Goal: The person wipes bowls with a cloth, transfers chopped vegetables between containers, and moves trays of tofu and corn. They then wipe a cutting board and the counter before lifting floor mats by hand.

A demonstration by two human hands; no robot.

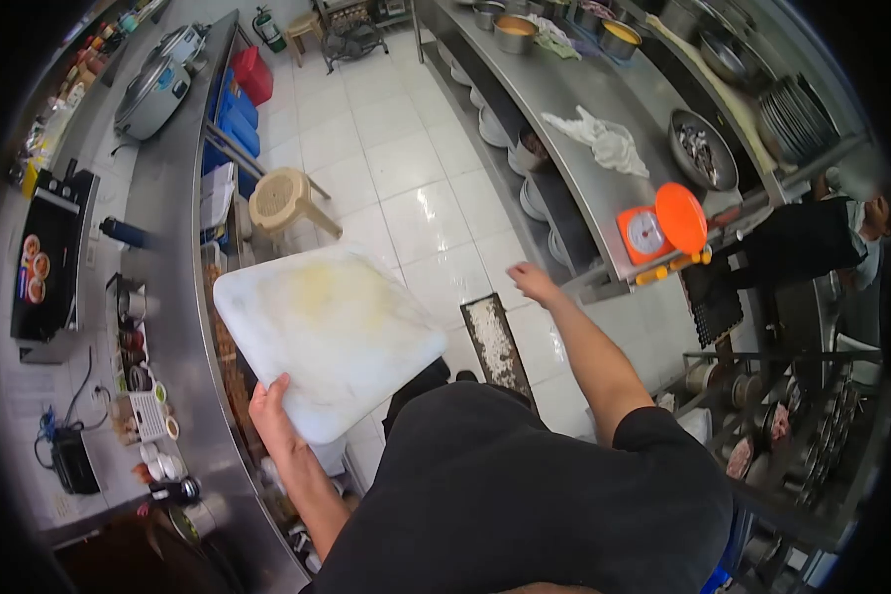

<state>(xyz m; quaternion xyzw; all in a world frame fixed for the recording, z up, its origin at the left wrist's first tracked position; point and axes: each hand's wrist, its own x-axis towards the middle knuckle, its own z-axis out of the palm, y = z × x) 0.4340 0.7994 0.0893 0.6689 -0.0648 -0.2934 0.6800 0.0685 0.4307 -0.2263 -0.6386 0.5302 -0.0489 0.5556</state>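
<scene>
My left hand (270, 404) grips the near edge of a large white cutting board (337, 342), with the thumb on top and the other fingers hidden beneath. The board is held out in front of my body, over the floor beside the left counter. Yellowish stains mark its upper surface. My right hand (535, 285) hangs in the air over the aisle, apart from the board. Its fingers are curled in loosely, and nothing shows in them.
A beige plastic stool (292, 201) stands just beyond the board. On the floor lies a dark-framed drain strip (495, 342) with whitish bits. An orange scale (646, 235) sits on the right steel counter (574, 104). At the far right, a person in dark clothing (807, 243) stands.
</scene>
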